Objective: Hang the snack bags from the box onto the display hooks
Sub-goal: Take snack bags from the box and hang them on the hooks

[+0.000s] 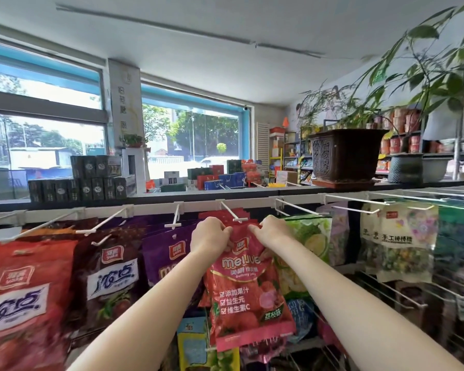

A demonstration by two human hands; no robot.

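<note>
Two hands lift a red bag up to a hook.

The left hand (pixel 210 234) and the right hand (pixel 272 230) each pinch a top corner of the red bag (pixel 248 285) with curled fingers. The bag's top is just under the tip of the hook (pixel 232 212). I cannot tell if the hole is on the hook yet, so this bag looks only partly hung. More red bags already hang behind it on the same hook. The purple bag (pixel 166 255), the brown bag (pixel 110 274) and the green bag (pixel 308 236) hang on hooks beside it. So a lot of the job looks done. The box is not in view, so I cannot tell how many bags are left.
</note>
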